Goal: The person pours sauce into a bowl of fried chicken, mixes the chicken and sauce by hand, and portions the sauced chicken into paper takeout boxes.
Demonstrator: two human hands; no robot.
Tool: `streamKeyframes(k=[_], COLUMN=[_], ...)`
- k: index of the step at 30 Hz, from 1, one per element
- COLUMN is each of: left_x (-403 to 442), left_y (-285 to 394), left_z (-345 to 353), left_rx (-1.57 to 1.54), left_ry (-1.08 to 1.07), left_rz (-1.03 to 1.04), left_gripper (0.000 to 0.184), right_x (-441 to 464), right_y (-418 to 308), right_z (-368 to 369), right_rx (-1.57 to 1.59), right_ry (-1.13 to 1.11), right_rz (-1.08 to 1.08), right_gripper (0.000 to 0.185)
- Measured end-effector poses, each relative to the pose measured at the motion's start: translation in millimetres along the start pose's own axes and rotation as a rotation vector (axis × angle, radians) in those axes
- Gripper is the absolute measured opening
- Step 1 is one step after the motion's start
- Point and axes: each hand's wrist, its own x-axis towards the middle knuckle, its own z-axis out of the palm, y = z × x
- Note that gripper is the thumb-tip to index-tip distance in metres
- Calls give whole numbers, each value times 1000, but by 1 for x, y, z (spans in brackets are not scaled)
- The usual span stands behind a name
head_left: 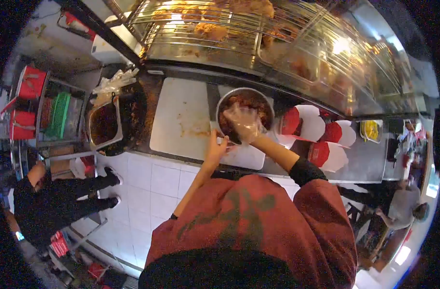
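My left hand, fingers parted, should brace the round silver metal bowl at seven o'clock; my right hand, clear-gloved and inside, should turn the dark, glossy food pieces gently from beneath. Blur hides its finger spread. One bowl; three open red-and-white paper boxes, past its three o'clock.

Left of my hands I could pass over the cutting board; boxes obstruct rightward, the display cabinet ahead.
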Motion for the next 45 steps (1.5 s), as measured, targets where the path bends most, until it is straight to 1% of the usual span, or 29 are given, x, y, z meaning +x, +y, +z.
streamKeyframes(k=[2, 3, 4, 6, 7, 8, 10, 11, 12, 14, 15, 16, 18, 19, 21, 22, 24, 26, 27, 31, 33, 34, 36, 38, 39, 40, 42, 43, 45], left_x=[-2, -2, -1, -2, -2, 0, 3, 5, 6, -5, -9, -8, -7, -9, -15, -17, -23, -30, -32, -38, -33, -30, -32, -30, -27, -24, -18, -20, -17], left_y=[6, 9, 11, 13, 10, 5, -1, -3, -3, 19, 28, 27, 24, 23, 21, 21, 22, 19, 18, 28, 29, 30, 48, 59, 59, 58, 59, 64, 66], left_z=[2, 2, 3, 0, -1, -3, -7, -8, -9, -5, -5, -6, -12, -16, -26, -30, -38, -46, -49, -49, -53, -55, -48, -41, -41, -44, -43, -40, -39], left_rx=[-82, -203, -199, -132, -129, -115, -97, -110, -122, -143, -166, -163, -175, -171, -110, -107, -49, -49, -53, 25, 35, 43, 40, -12, -21, -17, 48, 60, 75], left_ry=[73, -5, -17, -20, -12, -25, -38, -56, -77, -99, -116, -118, -104, -105, -103, -105, -34, -24, -12, 104, 93, 99, 88, 130, 131, 122, 158, 159, 162], left_rz=[-37, -16, -13, -46, -47, -27, -6, -3, 1, -44, -89, -91, -115, -116, -107, -108, -135, -125, -115, -40, -11, 17, 20, 33, 58, 57, 38, 25, 26], left_gripper=[27, 27, 27, 25, 25, 25, 25, 33, 42, 42, 42, 42, 33, 33, 42, 42, 40, 39, 37, 32, 33, 33, 33, 26, 25, 25, 25, 26, 27], right_x=[0, 1, -1, 3, 8, 8, 10, 12, 14, 14, 13, 10, 3, -2, -9, -9, -8, -3, -4, -34, -48, -57, -79, -94, -99, -105, -106, -111, -121], right_y=[14, 16, 20, 23, 36, 45, 60, 68, 75, 85, 83, 76, 65, 60, 53, 55, 60, 69, 70, 60, 68, 80, 109, 130, 147, 150, 166, 170, 173], right_z=[21, 10, -15, -59, -62, -63, -56, -46, -33, -12, -3, -17, -44, -45, -46, -42, -23, 11, 10, -69, -102, -126, -152, -179, -179, -182, -159, -154, -150], right_rx=[428, 79, 75, 292, 427, 434, 847, 1037, 1040, 1666, 1731, 1733, 1799, 1803, 2169, 2172, 2223, 2275, 2301, 2435, 2391, 2341, 2417, 2043, 2142, 1924, 1668, 1671, 1453], right_ry=[122, 206, 212, -61, -82, -82, -86, -98, -93, -229, -140, -137, -201, -198, -148, -145, -223, -217, -210, -206, -210, -229, -195, 140, 153, 277, 445, 453, 356], right_rz=[-85, -82, -71, 30, -39, -45, -54, -38, -35, -32, -15, -13, 262, 263, 295, 295, 459, 437, 426, 437, 335, 280, 365, 403, 323, 353, 165, 176, 192], right_gripper=[39, 39, 39, 41, 49, 49, 56, 62, 62, 62, 53, 53, 46, 46, 40, 40, 37, 34, 33, 31, 38, 36, 32, 31, 33, 33, 29, 29, 29])
